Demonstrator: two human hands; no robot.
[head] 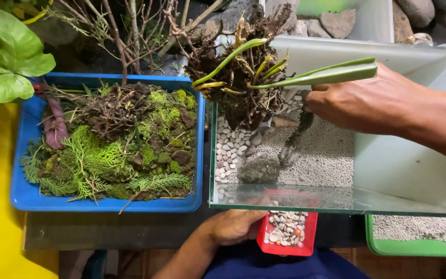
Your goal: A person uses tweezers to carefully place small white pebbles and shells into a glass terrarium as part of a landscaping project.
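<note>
**Rooted plant held over a glass tank**

The right hand point(360, 101) is closed around the green leaf stalks of a plant clump point(243, 85), holding it above the glass tank point(285, 204), whose floor of pale gravel point(316, 160) and white pebbles point(231, 142) lies just below the hand. The left hand point(233, 226) grips a red tray of pebbles point(287, 232) at its near edge. The clump likely handles light but crumbly: soil may shed, and the stalks bend, so a hold near the root crown suits it. A blue tray of moss and ferns point(27, 194) sits well beyond the clump. The right fingertips are hidden behind the stalks; the tank's right end is cut off.
</note>
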